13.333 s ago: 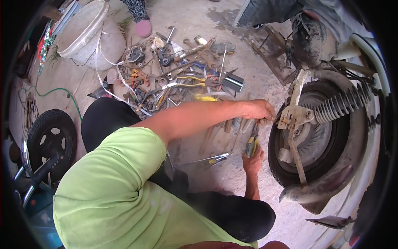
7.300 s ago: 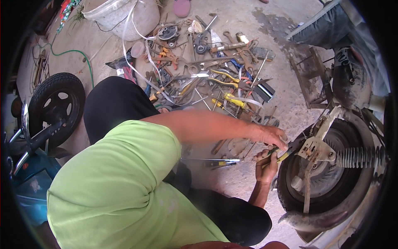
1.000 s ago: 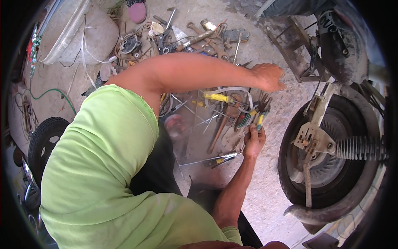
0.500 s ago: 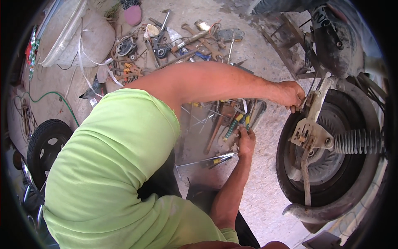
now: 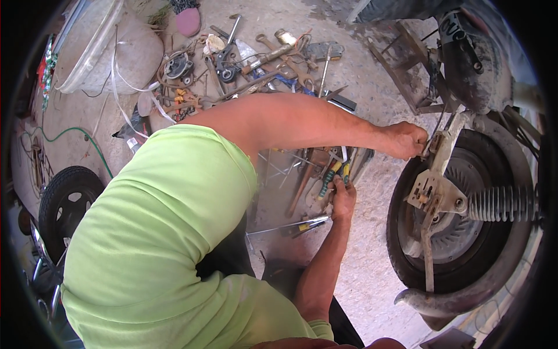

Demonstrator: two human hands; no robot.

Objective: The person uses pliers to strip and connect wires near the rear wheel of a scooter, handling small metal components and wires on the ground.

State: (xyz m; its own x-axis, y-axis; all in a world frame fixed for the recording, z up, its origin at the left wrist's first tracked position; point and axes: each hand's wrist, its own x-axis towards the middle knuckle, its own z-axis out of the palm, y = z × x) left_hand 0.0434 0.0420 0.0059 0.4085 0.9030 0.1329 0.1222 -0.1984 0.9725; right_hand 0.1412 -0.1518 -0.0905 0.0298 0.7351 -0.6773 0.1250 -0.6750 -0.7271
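My left hand [image 5: 407, 140] reaches across to the wheel [image 5: 401, 232] on the right. Its fingers are closed against a thin rod or cable end beside the worn metal arm [image 5: 444, 145]; what they pinch is hidden. Lower down, my right hand [image 5: 343, 200] is closed on pliers [image 5: 329, 179] with green and yellow handles, above the heap of tools. The metal arm ends in a slotted bracket [image 5: 427, 189] over the wheel hub, and a coil spring shock absorber [image 5: 503, 203] joins it from the right.
Wrenches [image 5: 265, 42], rods and loose parts lie scattered beyond my left arm. A T-handle wrench [image 5: 282, 227] lies near my knees. A rusty frame [image 5: 401, 70] stands at the upper right, near a person's trouser leg [image 5: 395, 10]. A spare wheel [image 5: 67, 200] is at left.
My left hand has shifted slightly, its fingers now drawn closer together beside the metal arm. My right hand stays on the pliers, barely moved. The view has shifted a little.
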